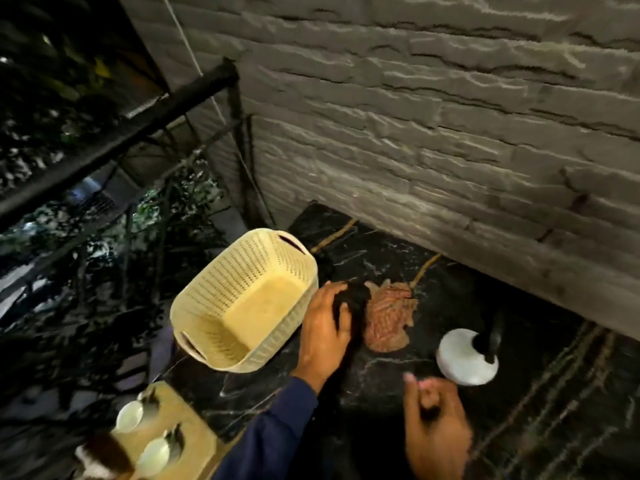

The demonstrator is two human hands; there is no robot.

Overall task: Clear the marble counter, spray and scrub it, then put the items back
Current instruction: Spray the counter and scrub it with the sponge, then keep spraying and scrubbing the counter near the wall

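Note:
The black marble counter (398, 375) with white veins runs along a grey stone wall. My left hand (325, 327), in a blue sleeve, grips a small black object (356, 297) on the counter, just right of a cream perforated basket (242, 299). The basket is empty, tilted, and sits at the counter's left end. A reddish-brown cloth (389, 317) lies crumpled right beside the black object. A white round bottle with a black top (465, 358) stands to its right. My right hand (436, 424) hovers low over the counter with loosely curled fingers and holds nothing.
A wooden tray (187, 424) with two white cups (130, 415) sits at the lower left, beyond the counter's end. A black metal railing (114, 143) borders the left side, with plants below it. The stone wall (433, 133) closes the back.

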